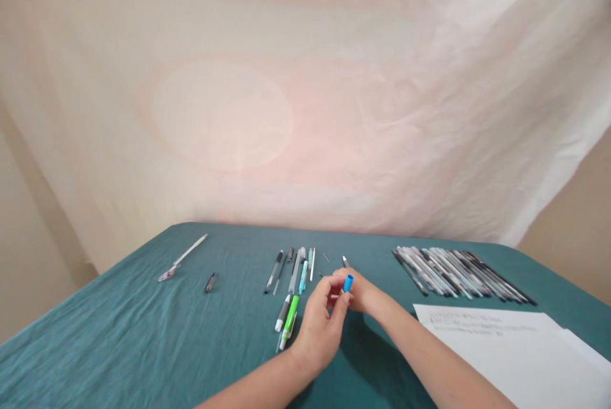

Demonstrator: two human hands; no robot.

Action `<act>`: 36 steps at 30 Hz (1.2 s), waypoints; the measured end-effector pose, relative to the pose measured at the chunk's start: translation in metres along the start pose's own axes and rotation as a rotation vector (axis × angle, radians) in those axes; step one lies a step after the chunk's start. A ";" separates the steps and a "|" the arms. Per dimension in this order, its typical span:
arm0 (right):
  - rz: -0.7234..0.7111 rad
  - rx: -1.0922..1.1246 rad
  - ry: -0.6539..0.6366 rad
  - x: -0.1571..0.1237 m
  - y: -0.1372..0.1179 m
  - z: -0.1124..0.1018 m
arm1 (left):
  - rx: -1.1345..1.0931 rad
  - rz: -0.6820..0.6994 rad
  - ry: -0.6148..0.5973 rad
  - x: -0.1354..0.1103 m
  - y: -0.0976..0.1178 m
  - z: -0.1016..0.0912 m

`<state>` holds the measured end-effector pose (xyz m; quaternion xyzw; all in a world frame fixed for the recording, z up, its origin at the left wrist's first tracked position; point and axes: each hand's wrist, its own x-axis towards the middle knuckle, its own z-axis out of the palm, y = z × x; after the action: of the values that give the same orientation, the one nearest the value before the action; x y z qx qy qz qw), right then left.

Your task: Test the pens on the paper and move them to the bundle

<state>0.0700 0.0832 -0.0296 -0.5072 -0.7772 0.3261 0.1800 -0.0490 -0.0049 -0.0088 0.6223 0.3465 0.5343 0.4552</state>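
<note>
My left hand (pixel 322 320) is closed, thumb and fingers pinching a blue pen cap (pixel 348 283) that points up. Right behind it, my right hand (pixel 359 289) is curled in close to the left, its fingers mostly hidden; what it grips cannot be made out. A pen tip (pixel 345 262) shows just beyond the right hand, and I cannot tell whether it is held or lying there. Left of my hands lie a bright green pen (pixel 289 320), a white-and-grey pen (pixel 282 313) and a light blue pen (pixel 303 277).
Several thin pens and pen parts (pixel 294 272) lie behind the green pen. At right is a row of many pens (pixel 461 274), with written paper sheets (pixel 501 352) in front. A dark cap (pixel 210 282) and a long clear-white pen (pixel 191 248) lie left on the green cloth (pixel 119 332).
</note>
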 end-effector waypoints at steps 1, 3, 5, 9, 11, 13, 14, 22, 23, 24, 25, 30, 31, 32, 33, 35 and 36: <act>0.027 0.000 -0.013 0.000 0.000 -0.002 | -0.007 -0.003 -0.009 -0.001 0.001 0.001; 0.079 0.006 -0.035 -0.001 0.000 -0.009 | -0.022 -0.014 -0.034 -0.002 0.003 0.002; 0.123 0.043 -0.044 -0.005 0.000 -0.019 | -0.036 -0.026 -0.056 -0.002 0.002 0.003; 0.122 0.177 0.066 -0.014 -0.008 -0.052 | -0.034 -0.057 -0.036 -0.002 -0.005 0.002; 0.054 0.296 0.170 -0.020 -0.015 -0.069 | -0.024 -0.076 -0.016 -0.001 -0.009 0.001; -0.082 0.542 0.265 -0.026 -0.023 -0.082 | -0.021 -0.092 -0.008 0.001 -0.012 0.000; -0.132 0.632 0.276 -0.029 -0.027 -0.086 | -0.022 -0.098 -0.007 0.001 -0.013 0.000; -0.188 0.711 0.094 -0.039 -0.040 -0.085 | -0.035 -0.118 -0.001 0.003 -0.010 0.001; -0.187 0.692 0.076 -0.038 -0.039 -0.084 | -0.035 -0.118 -0.001 0.003 -0.010 0.001; -0.186 0.674 0.063 -0.037 -0.038 -0.083 | -0.036 -0.119 -0.001 0.003 -0.011 0.000; -0.186 0.658 0.056 -0.036 -0.037 -0.082 | -0.036 -0.119 -0.002 0.003 -0.011 0.000; -0.169 0.609 0.009 -0.034 -0.034 -0.077 | -0.037 -0.107 -0.005 0.004 -0.012 0.000; -0.163 0.604 -0.018 -0.035 -0.034 -0.077 | -0.037 -0.103 -0.005 0.004 -0.012 0.000; -0.158 0.599 -0.051 -0.036 -0.035 -0.077 | -0.039 -0.099 -0.005 0.004 -0.012 0.000; -0.153 0.597 -0.085 -0.037 -0.036 -0.078 | -0.041 -0.097 -0.005 0.004 -0.011 0.000; -0.141 0.597 -0.134 -0.038 -0.035 -0.081 | -0.047 -0.097 0.000 0.004 -0.011 0.000; -0.133 0.603 -0.135 -0.038 -0.033 -0.082 | -0.050 -0.099 0.005 0.003 -0.011 0.000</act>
<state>0.1142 0.0666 0.0543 -0.3562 -0.6873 0.5621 0.2913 -0.0478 0.0019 -0.0176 0.5916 0.3647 0.5212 0.4954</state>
